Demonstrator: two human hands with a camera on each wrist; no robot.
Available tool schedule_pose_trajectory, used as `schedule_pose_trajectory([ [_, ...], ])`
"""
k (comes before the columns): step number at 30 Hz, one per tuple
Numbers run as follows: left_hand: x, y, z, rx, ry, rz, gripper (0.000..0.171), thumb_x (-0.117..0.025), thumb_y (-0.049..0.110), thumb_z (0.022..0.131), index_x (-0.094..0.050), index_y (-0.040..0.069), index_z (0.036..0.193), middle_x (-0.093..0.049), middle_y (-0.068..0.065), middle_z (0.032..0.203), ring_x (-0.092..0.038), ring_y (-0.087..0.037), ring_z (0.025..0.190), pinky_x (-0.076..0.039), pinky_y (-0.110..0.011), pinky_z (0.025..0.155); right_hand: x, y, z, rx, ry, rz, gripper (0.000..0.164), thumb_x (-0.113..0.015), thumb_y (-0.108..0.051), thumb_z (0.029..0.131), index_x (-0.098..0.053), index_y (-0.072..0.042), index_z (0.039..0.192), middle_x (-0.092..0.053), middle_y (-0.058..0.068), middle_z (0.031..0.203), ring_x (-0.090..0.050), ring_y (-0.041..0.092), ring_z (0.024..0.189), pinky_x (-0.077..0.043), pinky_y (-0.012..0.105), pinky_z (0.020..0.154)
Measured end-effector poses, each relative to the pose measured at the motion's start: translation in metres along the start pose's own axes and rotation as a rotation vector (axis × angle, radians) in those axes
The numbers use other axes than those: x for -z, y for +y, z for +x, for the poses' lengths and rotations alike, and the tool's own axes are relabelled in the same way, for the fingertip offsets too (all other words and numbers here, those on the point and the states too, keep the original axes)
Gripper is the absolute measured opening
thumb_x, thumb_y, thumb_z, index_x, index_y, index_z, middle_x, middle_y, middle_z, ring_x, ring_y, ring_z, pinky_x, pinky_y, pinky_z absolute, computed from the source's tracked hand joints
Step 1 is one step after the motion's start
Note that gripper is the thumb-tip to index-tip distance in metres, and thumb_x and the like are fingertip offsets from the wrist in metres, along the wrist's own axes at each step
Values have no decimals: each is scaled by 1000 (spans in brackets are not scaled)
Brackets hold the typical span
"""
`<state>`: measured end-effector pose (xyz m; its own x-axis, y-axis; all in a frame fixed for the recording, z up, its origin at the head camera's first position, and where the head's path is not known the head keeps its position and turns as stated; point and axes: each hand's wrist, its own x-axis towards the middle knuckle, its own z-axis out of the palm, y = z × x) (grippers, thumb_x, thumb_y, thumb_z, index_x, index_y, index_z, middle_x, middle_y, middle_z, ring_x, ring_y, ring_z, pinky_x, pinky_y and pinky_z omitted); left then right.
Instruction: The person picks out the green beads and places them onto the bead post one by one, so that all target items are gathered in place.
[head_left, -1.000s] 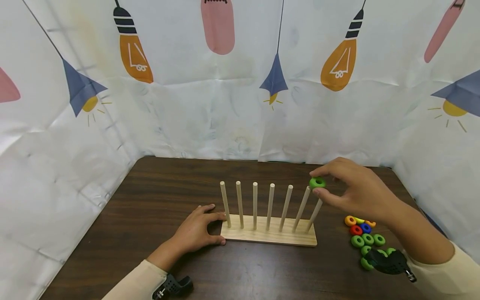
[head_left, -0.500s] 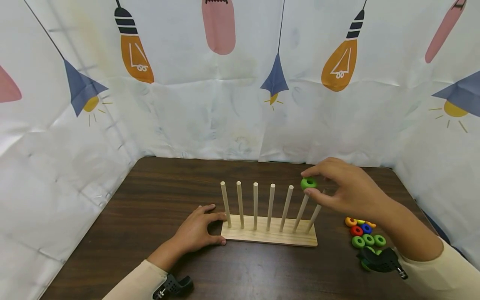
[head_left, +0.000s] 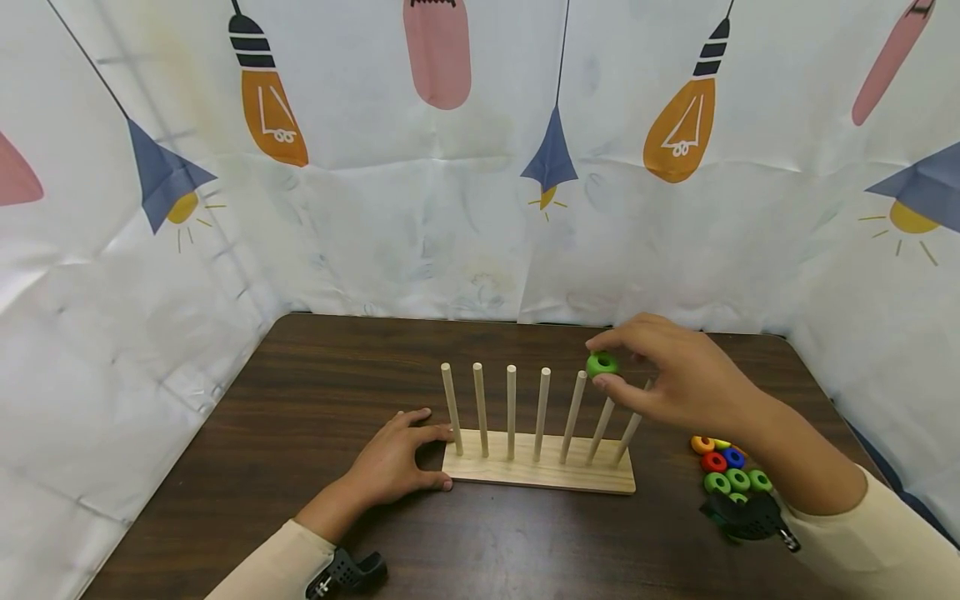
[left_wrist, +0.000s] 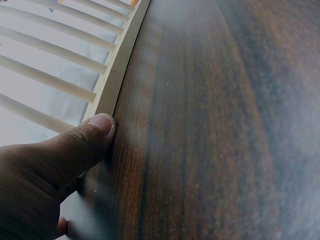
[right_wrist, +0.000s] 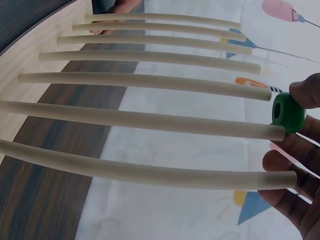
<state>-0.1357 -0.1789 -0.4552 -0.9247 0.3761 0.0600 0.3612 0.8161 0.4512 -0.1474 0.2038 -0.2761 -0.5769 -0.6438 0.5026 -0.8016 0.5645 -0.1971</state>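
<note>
On the counter, the peg rack lies right of my left fingers and below my right fingers, a ring between these, loose rings farther right.

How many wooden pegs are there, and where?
7 wooden pegs in one row along the wooden base: the first beside the left hand, four more rightward, the last two partly behind the right hand in the head view. The right wrist view shows all seven.

Both sleeves are plain cream, the wrist mounts curved and black.
</note>
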Motion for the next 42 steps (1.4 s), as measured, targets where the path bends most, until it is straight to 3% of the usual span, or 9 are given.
schedule_pose_trajectory([
  [14,0,0,0,0,3,-3,60,-93,45,71,-74,27,125,-57,-13,146,-40,-45,141,-32,-68,111,-6,-6,13,54,10,48,36,-85,-14,83,-73,-16,116,-68,-12,105,-58,5,86,-53,30,69],
  [21,-1,-2,1,-9,-3,-8,60,-93,46,71,-74,28,125,-58,-9,144,-40,-42,142,-31,-69,112,-10,-8,17,38,-2,54,36,-85,-16,84,-73,-16,118,-68,-12,107,-59,6,87,-54,31,69],
  [30,-2,-2,-1,17,1,-7,58,-93,48,71,-74,31,123,-51,-18,150,-38,-53,139,-35,-72,107,-16,-13,23,32,-2,69,35,-85,-19,85,-73,-17,119,-68,-11,110,-60,5,92,-55,32,70],
  [42,-2,-2,-1,20,3,-5,59,-93,48,70,-74,31,123,-50,-19,150,-39,-54,139,-36,-72,106,-22,-17,32,40,-9,112,33,-84,-18,86,-74,-16,117,-68,-12,107,-60,5,91,-54,31,72],
])
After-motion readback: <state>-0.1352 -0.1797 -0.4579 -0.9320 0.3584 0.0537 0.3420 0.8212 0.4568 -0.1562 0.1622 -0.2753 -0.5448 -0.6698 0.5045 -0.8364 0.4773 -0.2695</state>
